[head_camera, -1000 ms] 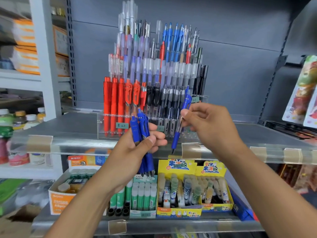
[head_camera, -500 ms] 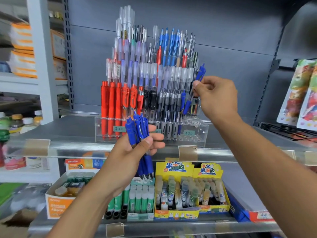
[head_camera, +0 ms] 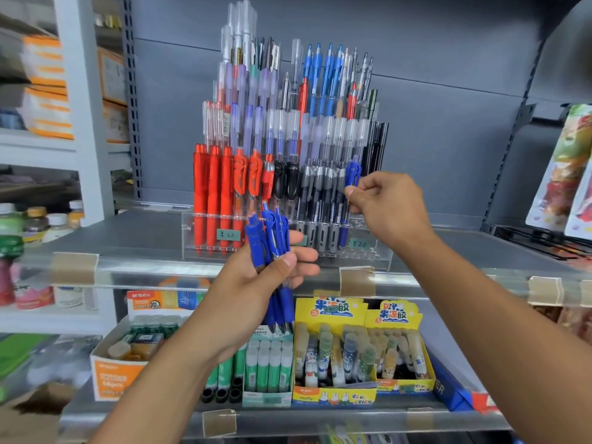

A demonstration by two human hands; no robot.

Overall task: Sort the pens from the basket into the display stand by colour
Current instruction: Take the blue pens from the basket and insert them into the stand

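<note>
One blue pen [head_camera: 351, 187] is standing in the front row of the stand [head_camera: 368, 251], near its right end, beside the grey-clipped pens [head_camera: 320, 187]. The right hand [head_camera: 389, 206] is pinching its barrel just under the clip, thumb and forefinger together on it. Judging by its look, the pen is light, stiff and smooth plastic, so it is probably best taken at mid-barrel or at the rubbery grip, where fingers are less likely to slip; the clip looks like the part most apt to snag on neighbours. It is a deep blue retractable with a chunky clip, and its tip is sitting down in the clear acrylic. The left hand [head_camera: 256, 283] is gripping a bundle [head_camera: 270, 245] of matching blue pens, thumb clamped across them, clips up, in front of the stand. Red pens [head_camera: 211, 187] are filling the left of the same row. The stand is resting on a grey shelf [head_camera: 128, 241]; glue sticks [head_camera: 333, 357] are sitting in boxes on the shelf below.
</note>
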